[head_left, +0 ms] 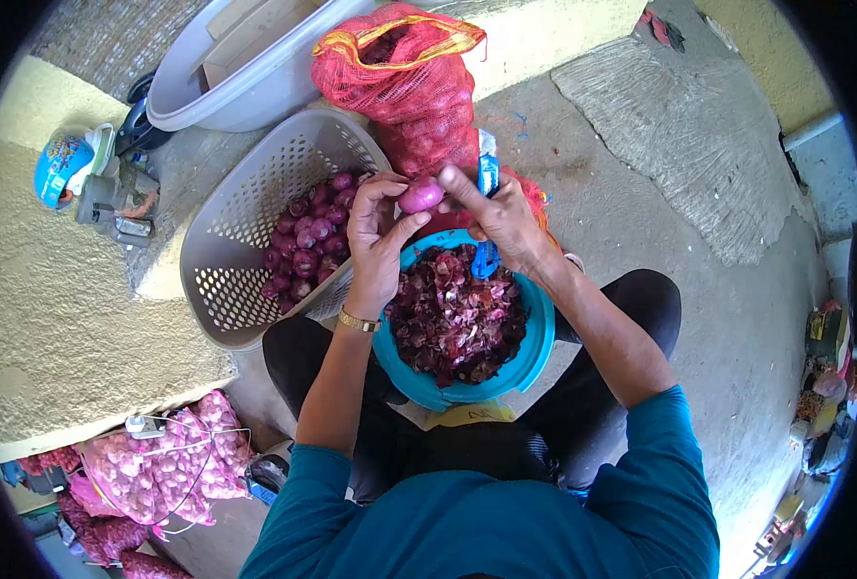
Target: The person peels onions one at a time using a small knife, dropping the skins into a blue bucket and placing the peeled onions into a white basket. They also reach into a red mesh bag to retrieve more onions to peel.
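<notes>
A smooth purple onion (pixel 421 196) is held between the fingers and thumb of my left hand (pixel 378 232). My right hand (pixel 508 222) is wrapped round a blue box cutter (pixel 487 174), with its thumb stretched to the onion's right side. Both hands are above a turquoise basin (pixel 541 333) heaped with dark red onion skins (pixel 457 318). To the left, a grey perforated plastic basket (pixel 240 212) holds several shiny purple onions (pixel 305 251).
A red mesh sack (pixel 424 106) full of onions stands beyond the basin. Behind the basket is a large grey tub (pixel 245 116). At lower left lie mesh bags of garlic (pixel 158 463). A blue round container (pixel 62 166) sits on the left ledge.
</notes>
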Motion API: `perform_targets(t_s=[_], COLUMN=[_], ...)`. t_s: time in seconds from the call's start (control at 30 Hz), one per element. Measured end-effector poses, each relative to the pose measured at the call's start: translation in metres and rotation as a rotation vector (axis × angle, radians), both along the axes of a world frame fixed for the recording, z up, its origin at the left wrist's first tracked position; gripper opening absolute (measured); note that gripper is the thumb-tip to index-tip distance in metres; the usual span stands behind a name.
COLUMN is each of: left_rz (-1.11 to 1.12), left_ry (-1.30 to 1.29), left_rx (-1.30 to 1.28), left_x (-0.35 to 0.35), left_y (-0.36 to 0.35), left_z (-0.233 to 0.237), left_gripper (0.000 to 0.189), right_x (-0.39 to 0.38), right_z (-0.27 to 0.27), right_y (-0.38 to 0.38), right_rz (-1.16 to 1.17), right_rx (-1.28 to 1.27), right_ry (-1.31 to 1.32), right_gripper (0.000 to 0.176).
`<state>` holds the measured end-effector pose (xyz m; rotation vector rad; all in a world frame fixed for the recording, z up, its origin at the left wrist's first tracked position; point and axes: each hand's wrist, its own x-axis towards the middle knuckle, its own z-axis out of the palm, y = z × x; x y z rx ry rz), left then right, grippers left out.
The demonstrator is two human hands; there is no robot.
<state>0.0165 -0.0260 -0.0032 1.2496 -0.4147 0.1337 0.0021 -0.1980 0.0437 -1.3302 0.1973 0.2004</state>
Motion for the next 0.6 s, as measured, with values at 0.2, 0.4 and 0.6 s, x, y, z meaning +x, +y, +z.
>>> perform_targets(t_s=[0.2, 0.4, 0.6], left_rz=[0.053, 0.042, -0.075], left_ry=[0.0, 0.102, 0.298], left_rx=[-0.056, -0.027, 0.089], left_x=[-0.013, -0.018, -0.008], left_y=[-0.015, -0.019, 0.002], left_z=[-0.002, 0.006, -0.001], left_gripper=[0.036, 0.045, 0.059], right_x=[0.001, 0.008, 0.007], right_z=[-0.021, -0.03, -0.01], right_y=[0.011, 0.01, 0.0], right_rz=[-0.141, -0.136, 0.012], right_rx=[-0.038, -0.312, -0.115], right_ry=[-0.2, -0.215, -0.116], right_gripper=[0.023, 0.018, 0.017])
